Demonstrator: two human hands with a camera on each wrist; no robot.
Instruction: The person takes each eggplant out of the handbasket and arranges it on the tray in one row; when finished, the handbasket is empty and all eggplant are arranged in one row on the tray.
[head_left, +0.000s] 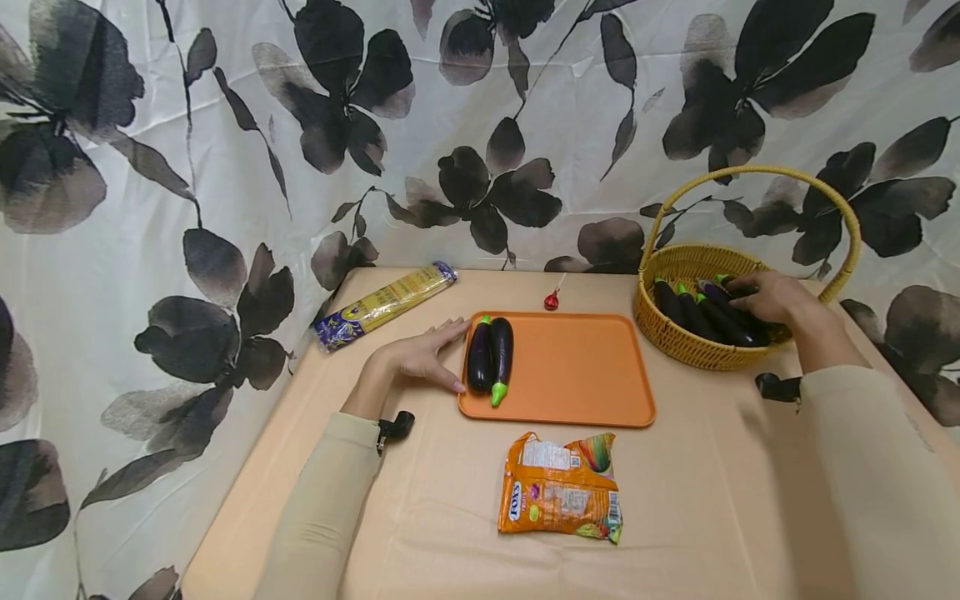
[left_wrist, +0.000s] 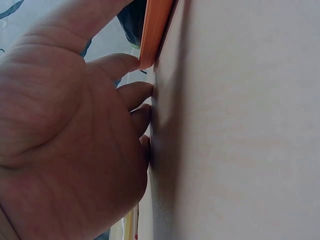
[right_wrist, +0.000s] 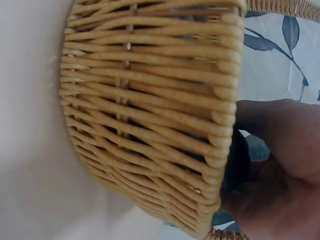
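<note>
My left hand (head_left: pixel 423 354) is spread at the left edge of the orange tray (head_left: pixel 577 367), thumb near its front corner and fingertips by its back corner. In the left wrist view, a fingertip touches the tray's rim (left_wrist: pixel 150 35). Two eggplants (head_left: pixel 478 358) lie side by side on the tray's left end, their green caps pointing opposite ways. My right hand (head_left: pixel 780 298) reaches over the rim of the wicker basket (head_left: pixel 693 354) and grips an eggplant (right_wrist: pixel 237 162), partly hidden by the basket wall. Several other eggplants (head_left: pixel 697 315) lie in the basket.
A yellow and blue packet (head_left: pixel 386 306) lies behind the left hand. A red lollipop (head_left: pixel 552 300) sits behind the tray, and an orange candy bag (head_left: pixel 561 489) in front of it. The basket's tall handle (head_left: pixel 757 169) arches above the right hand. A floral curtain (head_left: pixel 480 125) hangs behind the table.
</note>
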